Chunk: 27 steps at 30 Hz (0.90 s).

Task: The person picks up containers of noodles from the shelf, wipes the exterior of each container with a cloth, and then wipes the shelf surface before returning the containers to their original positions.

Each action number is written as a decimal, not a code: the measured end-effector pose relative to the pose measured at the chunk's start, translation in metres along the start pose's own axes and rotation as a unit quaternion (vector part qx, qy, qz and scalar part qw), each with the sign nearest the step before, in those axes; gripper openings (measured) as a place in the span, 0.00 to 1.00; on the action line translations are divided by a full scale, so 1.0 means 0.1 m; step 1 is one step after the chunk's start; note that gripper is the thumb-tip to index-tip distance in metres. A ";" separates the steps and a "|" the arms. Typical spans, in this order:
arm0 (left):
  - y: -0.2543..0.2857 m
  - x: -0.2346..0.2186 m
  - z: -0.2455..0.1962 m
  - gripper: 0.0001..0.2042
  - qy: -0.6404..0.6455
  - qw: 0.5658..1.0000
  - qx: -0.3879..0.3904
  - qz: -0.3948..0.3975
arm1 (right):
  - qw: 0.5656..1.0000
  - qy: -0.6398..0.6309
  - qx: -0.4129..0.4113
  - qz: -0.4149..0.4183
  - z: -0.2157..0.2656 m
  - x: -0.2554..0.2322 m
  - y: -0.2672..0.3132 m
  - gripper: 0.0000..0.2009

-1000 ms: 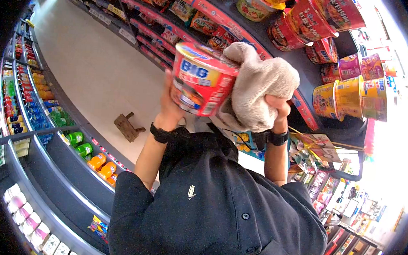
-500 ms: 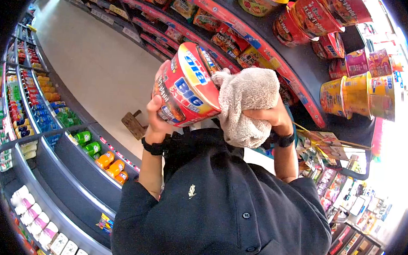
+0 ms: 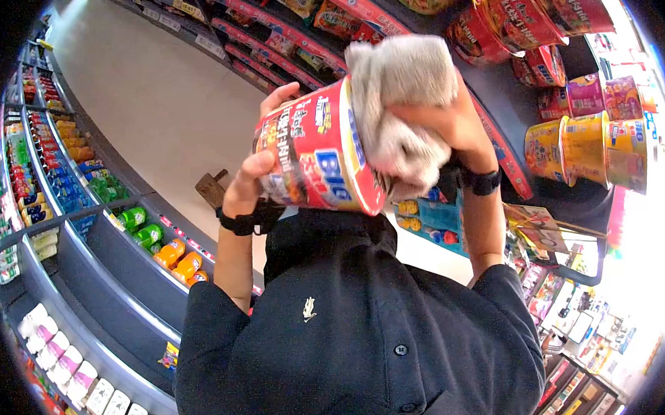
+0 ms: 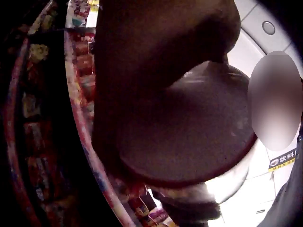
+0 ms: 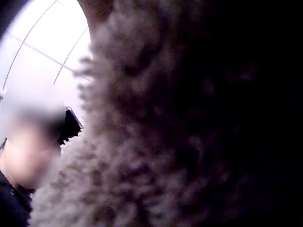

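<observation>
The tub (image 3: 309, 150) is held in the air, tipped on its side, lid (image 3: 374, 179) toward the right hand, short of the shelf's near edge (image 3: 513, 172). The left hand (image 3: 248, 177) grips its wall near the base, thumb and fingers spread around it; the right hand (image 3: 446, 123) grips the bunched cloth (image 3: 400, 64) against the lid. This looks like wiping. Done well, the left grip should be firm but light, since the wall may dent under a squeeze. Spread the cloth's pressure evenly; a poking fingertip could pierce a thin lid. Turning the tub should bring the whole rim under the cloth. Mind the stacked tubs (image 3: 565, 148) beyond the shelf edge: a wide stroke could knock them.
</observation>
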<state>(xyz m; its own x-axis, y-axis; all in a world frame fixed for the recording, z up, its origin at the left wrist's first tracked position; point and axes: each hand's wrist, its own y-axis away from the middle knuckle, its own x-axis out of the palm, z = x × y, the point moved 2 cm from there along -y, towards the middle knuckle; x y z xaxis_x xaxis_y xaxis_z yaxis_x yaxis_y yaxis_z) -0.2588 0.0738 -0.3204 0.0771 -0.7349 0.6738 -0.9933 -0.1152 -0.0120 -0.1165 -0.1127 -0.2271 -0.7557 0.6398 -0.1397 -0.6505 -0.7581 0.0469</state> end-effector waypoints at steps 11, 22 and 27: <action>0.18 -0.64 0.42 0.28 0.269 0.962 -0.001 -0.038 | 0.936 0.191 -0.255 0.151 0.16 0.65 0.16 0.37; 0.19 -0.42 0.21 0.44 0.193 0.977 -0.041 0.083 | 0.981 -0.026 -0.068 -0.178 -0.55 0.22 -0.15 0.26; 0.04 -0.32 0.30 0.34 0.191 0.970 0.108 -0.104 | 0.927 -0.196 -0.094 -0.305 -0.77 0.04 -0.12 0.19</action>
<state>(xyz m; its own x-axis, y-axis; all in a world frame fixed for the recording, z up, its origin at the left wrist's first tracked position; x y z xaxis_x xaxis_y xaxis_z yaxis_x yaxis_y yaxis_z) -0.2628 0.0763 -0.3643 0.1951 -0.3845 0.9023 -0.9153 -0.4018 0.0267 -0.1059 -0.1114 -0.3040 -0.2461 0.9255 0.2878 -0.9688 -0.2259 -0.1017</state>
